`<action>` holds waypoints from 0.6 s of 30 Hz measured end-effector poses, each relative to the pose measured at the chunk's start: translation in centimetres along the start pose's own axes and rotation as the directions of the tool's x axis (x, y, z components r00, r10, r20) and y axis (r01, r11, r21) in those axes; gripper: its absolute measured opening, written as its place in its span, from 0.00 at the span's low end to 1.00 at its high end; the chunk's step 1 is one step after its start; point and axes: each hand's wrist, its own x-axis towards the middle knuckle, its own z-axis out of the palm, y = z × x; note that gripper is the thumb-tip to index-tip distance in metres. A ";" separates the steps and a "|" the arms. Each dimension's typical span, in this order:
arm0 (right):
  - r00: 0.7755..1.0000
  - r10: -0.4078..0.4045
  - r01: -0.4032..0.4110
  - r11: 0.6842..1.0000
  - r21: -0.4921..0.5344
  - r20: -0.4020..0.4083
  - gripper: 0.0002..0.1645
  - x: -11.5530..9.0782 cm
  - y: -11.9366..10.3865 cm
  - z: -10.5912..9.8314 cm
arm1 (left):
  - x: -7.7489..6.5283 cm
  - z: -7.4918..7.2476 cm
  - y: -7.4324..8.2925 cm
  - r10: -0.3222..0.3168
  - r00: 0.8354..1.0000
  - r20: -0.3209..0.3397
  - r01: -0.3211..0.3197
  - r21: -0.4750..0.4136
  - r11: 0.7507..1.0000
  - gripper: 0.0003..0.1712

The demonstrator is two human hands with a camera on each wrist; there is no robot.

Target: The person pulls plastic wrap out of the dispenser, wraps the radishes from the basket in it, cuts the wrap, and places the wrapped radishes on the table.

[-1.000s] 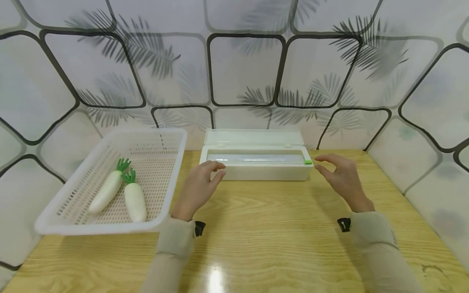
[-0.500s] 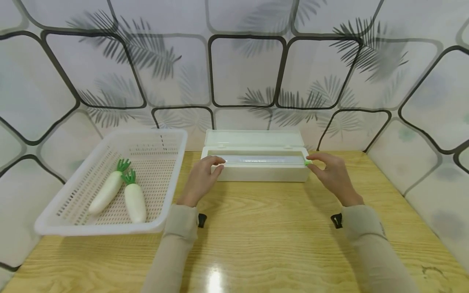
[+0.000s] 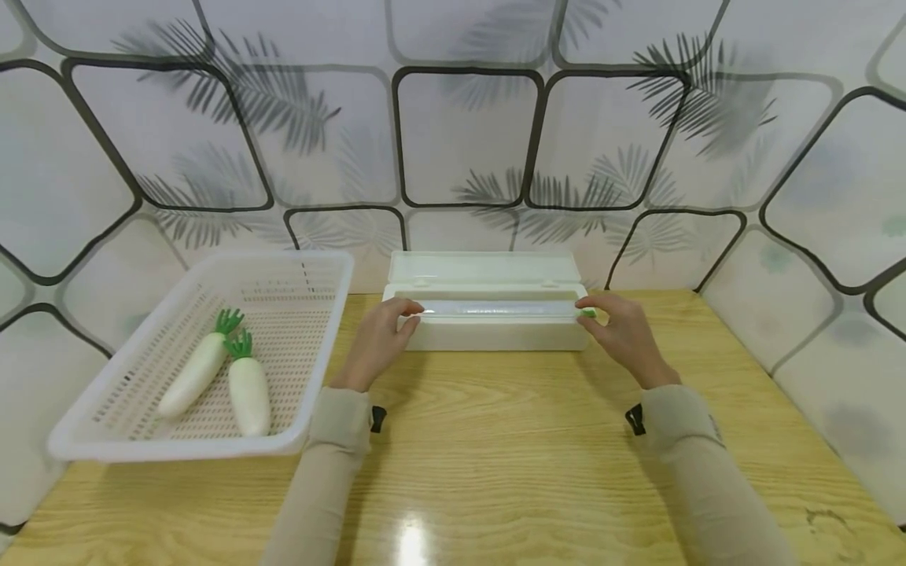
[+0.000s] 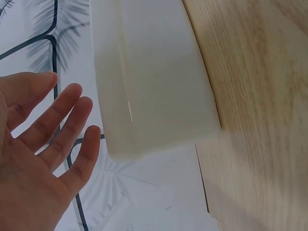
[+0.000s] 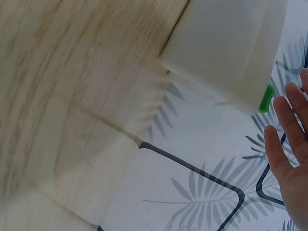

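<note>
A long white cling film dispenser box (image 3: 495,336) stands at the back of the table with its lid (image 3: 484,267) raised. Inside lies a roll of clear film (image 3: 488,307). A small green slider (image 3: 588,313) shows at its right end. My left hand (image 3: 378,342) is over the box's left end, thumb and forefinger apart; the left wrist view shows its other fingers loosely extended beside the box. My right hand (image 3: 626,334) is at the other end, forefinger and thumb spread on either side of the green slider. Whether the fingertips touch the film cannot be told.
A white slotted plastic basket (image 3: 322,377) at the left holds two white radishes (image 3: 249,397) with green tops. The wooden table (image 3: 510,472) stretches in front of the box. Patterned wall covering (image 3: 467,134) rises behind and at both sides.
My right hand has moved left from beside the box to over its right end. The left hand has shifted slightly forward. The head view has turned a little.
</note>
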 end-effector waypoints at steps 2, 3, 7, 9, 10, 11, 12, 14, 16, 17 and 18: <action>1.000 0.002 -0.002 1.000 0.001 0.013 0.16 0.1 0.1 0.3 | 0.1 0.0 -0.4 0.012 1.000 -0.008 -0.012 0.009 1.000 0.09; 1.000 0.005 -0.005 1.000 0.001 0.020 0.16 0.2 0.2 0.5 | 0.1 -0.1 -0.5 0.015 1.000 -0.012 -0.015 0.015 1.000 0.09; 0.999 0.011 -0.011 1.000 -0.001 0.044 0.15 0.2 0.4 0.7 | 0.5 0.0 -0.8 0.021 1.000 -0.020 -0.020 0.039 0.999 0.09; 0.998 0.013 -0.013 1.000 -0.001 0.057 0.15 0.3 0.4 0.7 | 0.5 0.0 -0.9 0.018 1.000 -0.013 -0.018 0.044 0.999 0.09; 0.998 0.016 -0.016 1.000 -0.001 0.063 0.14 0.3 0.4 0.7 | 0.6 0.0 -1.0 0.024 1.000 -0.006 -0.024 0.045 0.999 0.10; 0.997 0.022 -0.022 1.000 -0.006 0.071 0.13 0.3 0.5 0.8 | 0.6 -0.1 -1.1 0.028 1.000 0.003 -0.028 0.045 0.999 0.10; 0.996 0.032 -0.031 0.999 -0.008 0.082 0.13 0.3 0.5 0.8 | 0.6 -0.2 -1.3 0.030 0.999 0.014 -0.030 0.042 0.999 0.10; 0.994 0.047 -0.046 0.999 -0.015 0.103 0.12 0.3 0.7 0.9 | 0.6 -0.3 -1.5 0.031 0.999 0.038 -0.033 0.050 0.998 0.11; 0.990 0.062 -0.059 0.998 -0.023 0.124 0.10 0.3 0.9 0.9 | 0.6 -0.4 -1.8 0.038 0.998 0.053 -0.041 0.064 0.997 0.11; 0.989 0.063 -0.059 0.998 -0.031 0.130 0.10 0.4 0.9 1.0 | 0.6 -0.5 -2.0 0.039 0.998 0.058 -0.043 0.070 0.997 0.11; 0.989 0.065 -0.061 0.998 -0.033 0.134 0.10 0.4 1.0 0.9 | 0.6 -0.5 -2.1 0.044 0.997 0.060 -0.049 0.073 0.996 0.11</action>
